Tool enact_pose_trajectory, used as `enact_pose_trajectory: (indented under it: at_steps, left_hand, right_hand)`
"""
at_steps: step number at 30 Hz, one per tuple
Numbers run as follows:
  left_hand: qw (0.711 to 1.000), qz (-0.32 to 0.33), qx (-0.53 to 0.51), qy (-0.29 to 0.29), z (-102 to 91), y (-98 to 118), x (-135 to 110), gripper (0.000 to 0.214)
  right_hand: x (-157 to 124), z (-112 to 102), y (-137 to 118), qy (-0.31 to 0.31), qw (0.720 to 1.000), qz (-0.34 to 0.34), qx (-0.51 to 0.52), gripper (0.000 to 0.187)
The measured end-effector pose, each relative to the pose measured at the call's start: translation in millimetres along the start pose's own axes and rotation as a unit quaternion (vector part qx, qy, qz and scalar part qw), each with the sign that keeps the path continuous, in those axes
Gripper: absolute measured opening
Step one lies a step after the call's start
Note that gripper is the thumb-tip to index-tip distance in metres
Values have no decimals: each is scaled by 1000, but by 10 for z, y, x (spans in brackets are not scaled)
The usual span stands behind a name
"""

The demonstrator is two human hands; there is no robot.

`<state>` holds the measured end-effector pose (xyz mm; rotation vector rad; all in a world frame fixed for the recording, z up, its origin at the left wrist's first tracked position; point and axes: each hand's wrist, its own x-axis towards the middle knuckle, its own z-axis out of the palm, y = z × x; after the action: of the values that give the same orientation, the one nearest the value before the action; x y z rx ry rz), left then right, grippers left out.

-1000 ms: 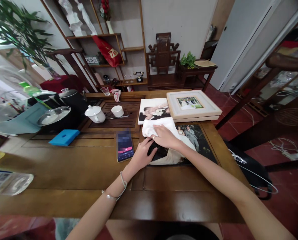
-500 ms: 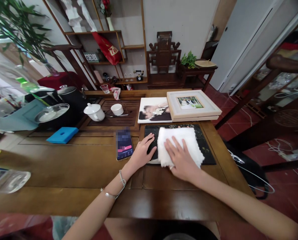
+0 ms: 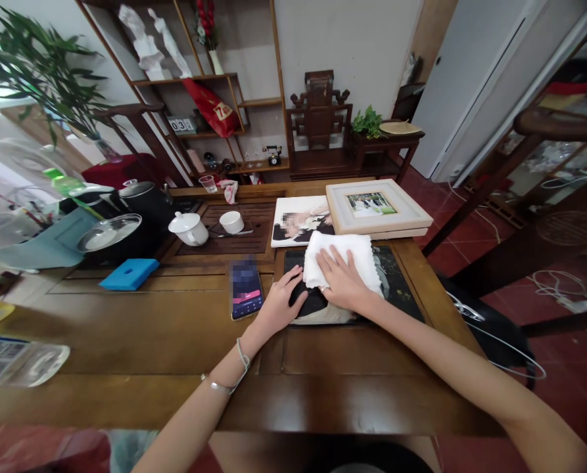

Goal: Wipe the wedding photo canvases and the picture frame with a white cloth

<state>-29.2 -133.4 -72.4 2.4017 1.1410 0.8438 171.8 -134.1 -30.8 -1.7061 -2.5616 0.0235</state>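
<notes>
Wiping seems in hand: the right hand [image 3: 345,286] lies flat, fingers spread, on a white fluffy cloth [image 3: 365,256] atop the dark rectangular photo panel [image 3: 401,282] on the brown wooden counter [image 3: 165,341]; the left hand [image 3: 278,303], fingers extended, steadies the panel's left end. Another stroke would call for even pressure.

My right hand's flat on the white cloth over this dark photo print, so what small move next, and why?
I'd probably slide your right hand and the white cloth toward the right end of the dark photo print: the cloth covers its upper middle but not that end, and your left hand rests on the print's left side, which should steady it.
</notes>
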Motion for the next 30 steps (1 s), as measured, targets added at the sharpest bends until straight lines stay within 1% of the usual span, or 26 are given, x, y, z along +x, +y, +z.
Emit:
enact_pose_trajectory:
  at_steps: [1, 3, 8, 10, 11, 12, 14, 18, 20, 22, 23, 25, 27, 30]
  left_hand:
    - [1000, 1, -1, -1, -2, 1, -1, 41]
    - [1000, 3, -6, -5, -10, 3, -3, 43]
    - [1000, -3, -11, -16, -21, 9, -6, 48]
    - [1000, -3, -14, -18, -23, 10, -7, 49]
    - [1000, -3, -15, -19, -24, 11, -6, 50]
    - [1000, -2, -16, -21, -25, 13, -5, 51]
    - [1000, -2, -15, -23, -29, 18, -2, 50]
    - [1000, 3, -7, -14, -30, 25, 0, 45]
    - [1000, 3, -3, -6, -24, 23, -3, 42]
    - [1000, 3, 1, 1, -16, 18, -5, 41]
    - [1000, 3, 2, 2, -11, 14, -7, 41]
    - [1000, 4, 0, 2, -3, 8, -9, 41]
    - [1000, 2, -5, 0, 1, 3, -11, 43]
    - [1000, -2, -13, -11, -5, -1, -15, 46]
  right_hand:
    - [-21, 2, -27, 2, 1000, 2, -1, 75]
    - [-183, 10, -133, 7, 1000, -6, -5, 76]
    - [-885, 26, -453, 9, 997, -80, -5, 86]
    - [-1035, 22, -482, 4, 995, -104, 4, 88]
    - [-1047, 17, -465, -2, 994, -111, 9, 87]
    - [-1016, 12, -427, -9, 993, -114, 14, 86]
    - [-841, 2, -310, -20, 994, -108, 21, 82]
    - [-283, -19, -22, -18, 998, -61, 29, 76]
    - [-68, -25, 88, -16, 999, -37, 29, 75]
    - [7, -19, 136, -11, 999, -25, 27, 75]
    - [-20, -11, 130, -6, 999, -24, 25, 74]
    - [-203, 14, 51, 4, 999, -29, 18, 75]
    - [-513, 37, -98, 13, 999, -44, 12, 79]
    - [-999, 51, -340, 12, 996, -89, 16, 88]
